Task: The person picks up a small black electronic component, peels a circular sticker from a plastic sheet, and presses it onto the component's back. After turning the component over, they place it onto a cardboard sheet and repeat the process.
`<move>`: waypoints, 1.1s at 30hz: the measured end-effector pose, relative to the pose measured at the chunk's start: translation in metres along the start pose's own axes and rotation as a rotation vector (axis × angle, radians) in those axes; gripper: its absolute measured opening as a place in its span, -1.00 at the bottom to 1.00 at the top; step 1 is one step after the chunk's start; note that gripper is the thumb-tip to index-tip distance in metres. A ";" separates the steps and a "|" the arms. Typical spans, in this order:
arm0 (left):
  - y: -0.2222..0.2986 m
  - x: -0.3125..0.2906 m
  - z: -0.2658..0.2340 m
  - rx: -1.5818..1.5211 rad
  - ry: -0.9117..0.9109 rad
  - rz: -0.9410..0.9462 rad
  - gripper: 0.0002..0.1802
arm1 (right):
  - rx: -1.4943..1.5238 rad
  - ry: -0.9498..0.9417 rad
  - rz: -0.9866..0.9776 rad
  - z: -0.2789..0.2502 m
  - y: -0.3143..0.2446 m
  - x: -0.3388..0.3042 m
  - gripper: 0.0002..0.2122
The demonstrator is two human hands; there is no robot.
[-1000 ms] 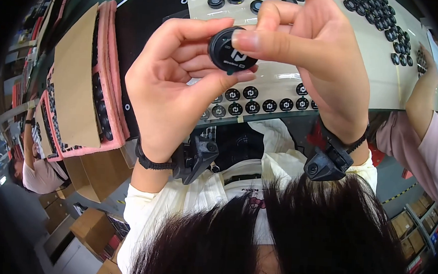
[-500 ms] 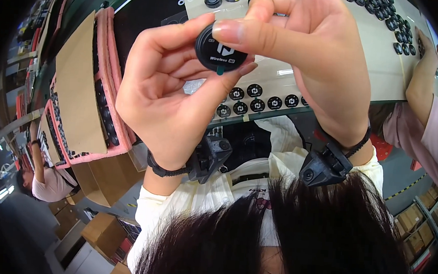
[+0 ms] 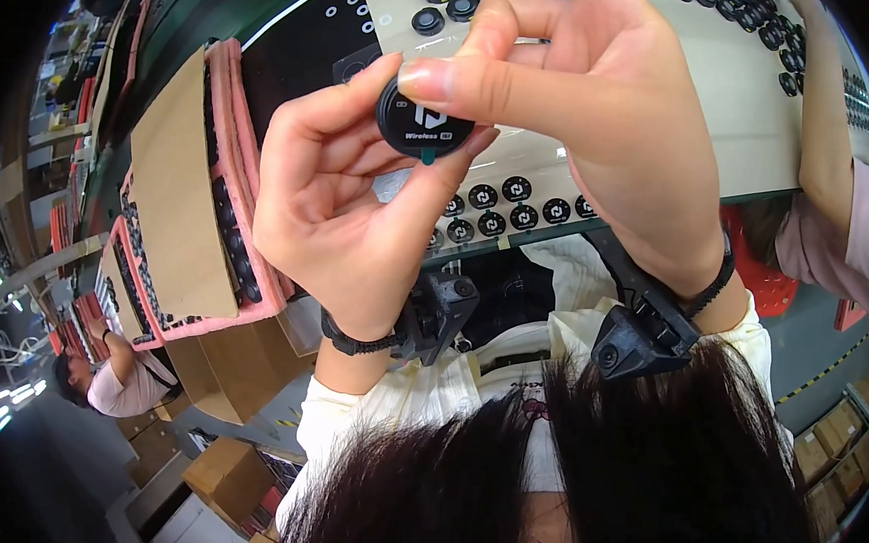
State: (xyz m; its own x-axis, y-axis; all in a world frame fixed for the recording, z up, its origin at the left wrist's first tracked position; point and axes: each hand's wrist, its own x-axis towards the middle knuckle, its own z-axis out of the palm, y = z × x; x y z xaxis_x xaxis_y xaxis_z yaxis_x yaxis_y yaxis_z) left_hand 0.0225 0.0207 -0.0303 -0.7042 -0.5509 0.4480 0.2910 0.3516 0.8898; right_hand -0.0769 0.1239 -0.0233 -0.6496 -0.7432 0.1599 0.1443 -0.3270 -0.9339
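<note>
A round black disc (image 3: 425, 132) with a white logo and lettering on its face, and a small green tab at its lower edge, is held up above the table. My left hand (image 3: 344, 211) pinches its rim between index finger and thumb, the other fingers curled behind. From the right, my right hand (image 3: 603, 113) presses its thumb on the upper part of the disc's face; its curled fingers lie partly behind, and their tips are partly hidden. Below, rows of similar black discs (image 3: 516, 189) lie along the table's near edge. Black wrist devices are strapped to both wrists.
Round black parts (image 3: 461, 7) stand at the table's far side, with more clustered (image 3: 770, 35) at the far right. Pink foam trays (image 3: 272, 296) with a brown cardboard sheet (image 3: 177, 166) are on the left. A co-worker's arm (image 3: 828, 146) reaches over the right side; another person (image 3: 119, 384) is at left.
The view has shifted, so the table and trays sit slightly lower and further right. Both hands still hold the disc, now a little lower and further left in the picture.
</note>
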 end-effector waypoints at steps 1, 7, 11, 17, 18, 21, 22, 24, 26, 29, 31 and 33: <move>0.002 -0.001 0.000 0.012 0.015 -0.013 -0.55 | -0.016 0.001 -0.010 -0.001 -0.001 -0.003 -0.33; 0.002 0.001 0.001 0.003 0.054 -0.056 -0.52 | -0.131 0.031 -0.063 0.006 -0.001 -0.004 -0.32; 0.001 -0.001 -0.001 -0.031 0.095 -0.010 -0.52 | -0.206 0.033 -0.094 0.013 -0.001 -0.005 -0.31; -0.002 -0.003 -0.004 -0.112 0.082 -0.010 -0.48 | -0.331 0.057 -0.132 0.020 -0.003 -0.008 -0.31; -0.002 -0.003 -0.004 -0.124 0.090 -0.018 -0.48 | -0.350 0.058 -0.137 0.020 -0.002 -0.008 -0.30; -0.003 -0.005 -0.005 -0.103 0.101 -0.038 -0.47 | -0.407 0.057 -0.152 0.022 -0.001 -0.013 -0.30; -0.003 -0.006 -0.006 -0.071 0.104 -0.052 -0.47 | -0.426 0.055 -0.157 0.024 -0.002 -0.017 -0.30; 0.001 -0.010 -0.007 -0.056 0.100 -0.062 -0.46 | -0.480 0.063 -0.170 0.028 -0.008 -0.020 -0.29; 0.005 -0.019 -0.013 0.272 -0.066 0.108 -0.47 | -0.536 0.063 -0.183 0.030 -0.010 -0.016 -0.29; 0.004 -0.019 -0.021 0.422 -0.237 0.102 -0.51 | -0.643 0.209 -0.398 0.017 0.014 -0.018 -0.33; 0.004 -0.017 -0.029 0.392 -0.446 -0.085 -0.57 | -0.691 0.267 -0.510 0.003 0.027 -0.021 -0.36; -0.011 -0.005 -0.030 0.152 -0.376 -0.261 -0.66 | -0.747 0.323 -0.425 -0.020 0.036 -0.025 -0.56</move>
State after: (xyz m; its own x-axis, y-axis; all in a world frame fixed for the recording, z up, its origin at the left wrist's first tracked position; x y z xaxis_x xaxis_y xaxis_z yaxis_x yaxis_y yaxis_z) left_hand 0.0418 -0.0034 -0.0400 -0.9346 -0.3334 0.1242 -0.0045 0.3603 0.9328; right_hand -0.0702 0.1428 -0.0670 -0.7312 -0.4105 0.5449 -0.6013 0.0105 -0.7989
